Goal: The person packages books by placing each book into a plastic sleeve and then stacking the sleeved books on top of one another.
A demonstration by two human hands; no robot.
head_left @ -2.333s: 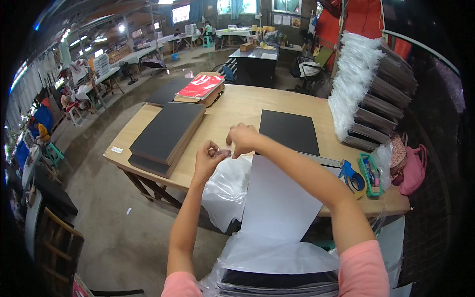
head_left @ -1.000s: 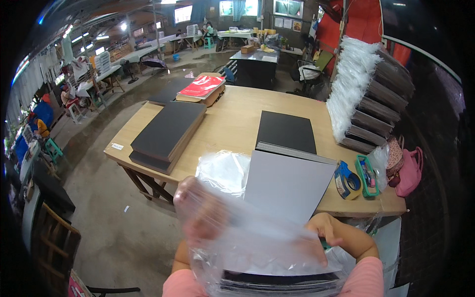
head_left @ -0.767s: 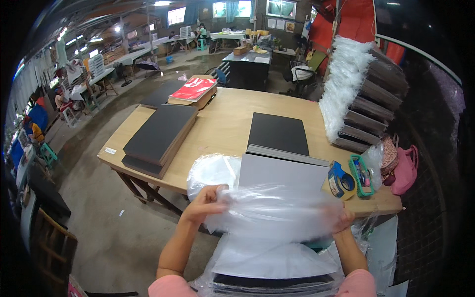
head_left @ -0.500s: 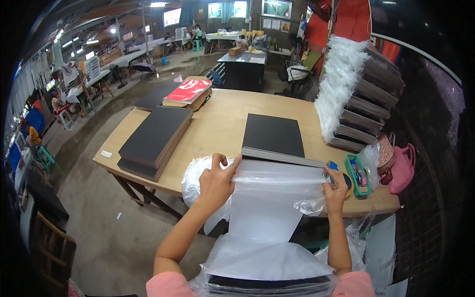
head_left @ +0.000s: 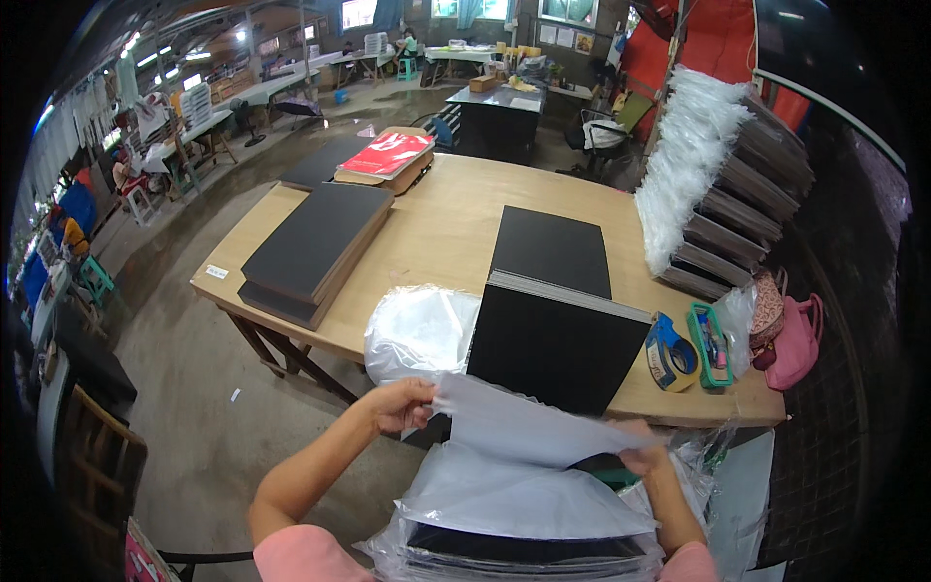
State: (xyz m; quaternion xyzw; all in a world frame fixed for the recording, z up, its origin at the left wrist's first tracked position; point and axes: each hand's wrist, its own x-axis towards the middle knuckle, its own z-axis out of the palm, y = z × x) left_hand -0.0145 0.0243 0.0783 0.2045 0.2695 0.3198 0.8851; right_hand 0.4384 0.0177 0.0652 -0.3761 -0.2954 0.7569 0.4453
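Between my hands a whitish translucent plastic sheet (head_left: 524, 422) is stretched slantwise, lower on the right. My left hand (head_left: 402, 405) is closed on its left end. My right hand (head_left: 643, 448), smeared by motion, grips its right end. Just beyond the sheet, at the table's near edge, a black board (head_left: 562, 339) slopes down toward me; a pale layered edge runs along its top. Behind it another black board (head_left: 551, 250) lies flat. Close to my body rests a stack of black boards in clear plastic (head_left: 529, 543), with a translucent cover over it.
Left of the boards lies a bundle of clear plastic (head_left: 424, 330). A tape dispenser (head_left: 671, 354) and a green tray of pens (head_left: 711, 344) stand right, beside a pink bag (head_left: 797, 339). Dark board stacks (head_left: 315, 242) and a tall plastic-wrapped pile (head_left: 693, 175) flank the wooden table (head_left: 436, 233).
Both hands have drawn the translucent sheet toward me and down, baring the black sloping board. The view has shifted slightly, and the tape dispenser now shows fully.
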